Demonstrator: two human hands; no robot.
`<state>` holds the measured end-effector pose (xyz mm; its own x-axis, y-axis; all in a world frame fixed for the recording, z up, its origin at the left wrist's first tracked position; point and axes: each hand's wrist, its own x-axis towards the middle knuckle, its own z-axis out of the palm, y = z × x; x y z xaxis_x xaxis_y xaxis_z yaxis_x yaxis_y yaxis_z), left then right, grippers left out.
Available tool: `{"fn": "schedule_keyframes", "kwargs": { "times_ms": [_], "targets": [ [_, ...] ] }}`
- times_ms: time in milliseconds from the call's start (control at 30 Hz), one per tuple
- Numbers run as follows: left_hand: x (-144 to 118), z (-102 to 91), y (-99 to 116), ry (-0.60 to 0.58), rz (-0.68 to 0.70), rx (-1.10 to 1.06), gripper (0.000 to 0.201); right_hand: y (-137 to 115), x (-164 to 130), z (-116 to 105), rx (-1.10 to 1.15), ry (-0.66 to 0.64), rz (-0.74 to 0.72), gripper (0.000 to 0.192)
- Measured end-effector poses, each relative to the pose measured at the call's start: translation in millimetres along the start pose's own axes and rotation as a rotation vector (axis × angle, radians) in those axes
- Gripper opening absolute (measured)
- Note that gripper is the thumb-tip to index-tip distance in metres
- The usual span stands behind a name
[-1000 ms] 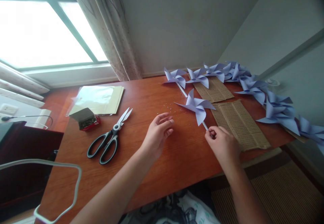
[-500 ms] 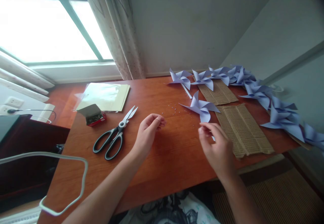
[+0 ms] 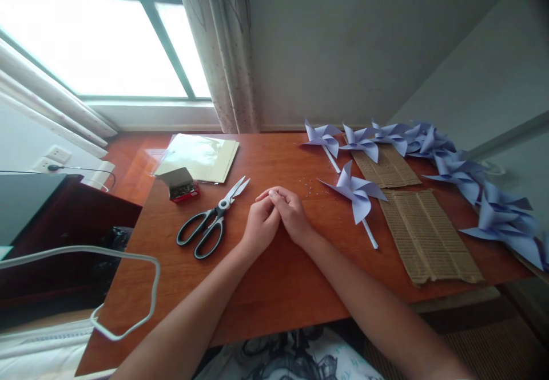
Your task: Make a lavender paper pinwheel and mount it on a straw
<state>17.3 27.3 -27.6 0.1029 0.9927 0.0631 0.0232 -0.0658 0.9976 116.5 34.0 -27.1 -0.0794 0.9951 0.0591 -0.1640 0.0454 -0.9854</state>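
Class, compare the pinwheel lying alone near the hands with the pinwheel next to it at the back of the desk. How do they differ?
The near pinwheel lies alone on bare wood, close to the right hand; the back pinwheel starts a row along the desk's far edge. The near pinwheel shows its whole white stick; the back pinwheel's stick shows shorter and runs towards the near one. Both are pale purple folded paper, lying flat, untouched.

Bright window (image 3: 98, 54) glare, warped edges
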Motion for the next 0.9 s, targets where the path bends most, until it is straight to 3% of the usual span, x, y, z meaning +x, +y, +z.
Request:
{"fn": "schedule_keyframes", "kwargs": {
  "times_ms": [400,900],
  "targets": [
    [-0.6,-2.2,-6.9,-0.107,0.046,0.168,0.024,-1.8,-4.6,-4.0,-0.004,0.001,0.039,0.027],
    [-0.5,-3.2,-6.7,-0.115,0.05,0.205,0.025,-1.4,-3.9,-3.6,0.016,-0.006,0.044,0.026]
  ]
}}
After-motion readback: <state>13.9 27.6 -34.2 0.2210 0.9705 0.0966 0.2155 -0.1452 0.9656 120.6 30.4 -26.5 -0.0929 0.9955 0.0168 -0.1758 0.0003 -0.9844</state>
